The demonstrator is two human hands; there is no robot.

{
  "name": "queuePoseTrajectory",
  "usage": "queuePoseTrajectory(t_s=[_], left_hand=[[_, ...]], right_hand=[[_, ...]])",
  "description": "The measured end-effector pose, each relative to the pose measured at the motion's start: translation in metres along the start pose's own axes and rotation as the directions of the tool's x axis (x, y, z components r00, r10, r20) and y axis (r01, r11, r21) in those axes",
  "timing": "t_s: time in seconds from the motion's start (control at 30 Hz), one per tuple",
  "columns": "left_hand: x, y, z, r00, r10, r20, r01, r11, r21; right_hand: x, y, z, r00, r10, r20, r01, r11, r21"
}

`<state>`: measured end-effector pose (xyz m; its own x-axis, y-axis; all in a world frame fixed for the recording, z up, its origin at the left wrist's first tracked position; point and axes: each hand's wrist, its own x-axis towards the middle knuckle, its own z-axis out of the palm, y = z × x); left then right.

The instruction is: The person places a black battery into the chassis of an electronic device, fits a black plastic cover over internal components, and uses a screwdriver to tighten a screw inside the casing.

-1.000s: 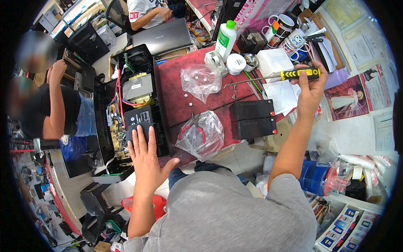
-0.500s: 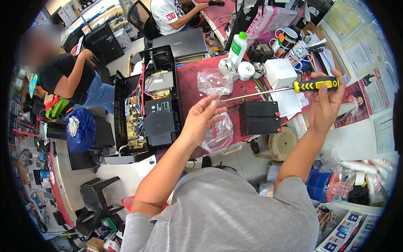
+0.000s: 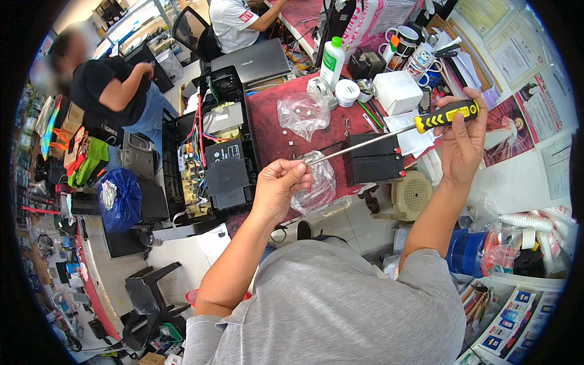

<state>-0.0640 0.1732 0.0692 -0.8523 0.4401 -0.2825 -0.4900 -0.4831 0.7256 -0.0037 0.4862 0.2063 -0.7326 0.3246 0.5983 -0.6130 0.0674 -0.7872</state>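
A long screwdriver [image 3: 447, 117] with a yellow and black handle is gripped by my right hand [image 3: 461, 143], its shaft slanting down to the left. At the shaft's tip my left hand [image 3: 277, 185] is closed in a pinch of thumb and forefinger. What lies between those fingertips is too small to make out. Beneath the shaft stand two black box-shaped batteries [image 3: 374, 169], side by side, with red terminals. An opened black case [image 3: 172, 152] to the left shows wires, a circuit board and a black battery block [image 3: 228, 182] inside.
Clear plastic bags [image 3: 304, 115] and small screws lie on the red tabletop [image 3: 267, 115]. Behind are a green-capped white bottle [image 3: 331, 64], a white box [image 3: 396, 92] and mugs [image 3: 401, 45]. A closed laptop [image 3: 252, 62] sits beyond the case. Two people are further off.
The screwdriver has tilted more steeply, its tip lower and left. My left hand has dropped slightly, its fingers drawn into a tighter pinch. The person at left has lowered their hand.
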Motion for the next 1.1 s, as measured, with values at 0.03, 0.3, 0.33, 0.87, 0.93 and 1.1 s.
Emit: queuePoseTrajectory(t_s=[0.03, 0.3, 0.33, 0.87, 0.93, 1.1], left_hand=[[-0.002, 0.001, -0.001, 1.000, -0.005, 0.000, 0.005, 1.000, -0.019], [-0.016, 0.007, -0.003, 0.998, -0.063, 0.001, 0.063, 0.997, -0.051], [-0.017, 0.008, -0.003, 0.998, -0.057, 0.003, 0.057, 0.996, -0.062], [-0.035, -0.002, -0.009, 0.947, -0.302, 0.107, 0.302, 0.953, 0.021], [-0.034, -0.002, -0.011, 0.954, -0.278, 0.115, 0.274, 0.960, 0.055], [-0.028, 0.008, -0.019, 0.979, -0.137, 0.149, 0.095, 0.961, 0.258]], right_hand=[[0.000, 0.001, 0.000, 1.000, 0.012, 0.000, -0.012, 1.000, 0.005], [-0.001, 0.006, 0.003, 0.998, 0.058, 0.012, -0.059, 0.997, 0.056], [-0.001, 0.007, 0.004, 0.998, 0.062, 0.015, -0.062, 0.996, 0.057], [-0.012, 0.009, -0.024, 0.984, 0.002, 0.179, -0.013, 0.998, 0.060], [-0.007, 0.010, -0.017, 0.983, 0.051, 0.176, -0.057, 0.998, 0.031], [0.021, 0.023, 0.004, 0.978, 0.046, 0.206, -0.052, 0.998, 0.023]])
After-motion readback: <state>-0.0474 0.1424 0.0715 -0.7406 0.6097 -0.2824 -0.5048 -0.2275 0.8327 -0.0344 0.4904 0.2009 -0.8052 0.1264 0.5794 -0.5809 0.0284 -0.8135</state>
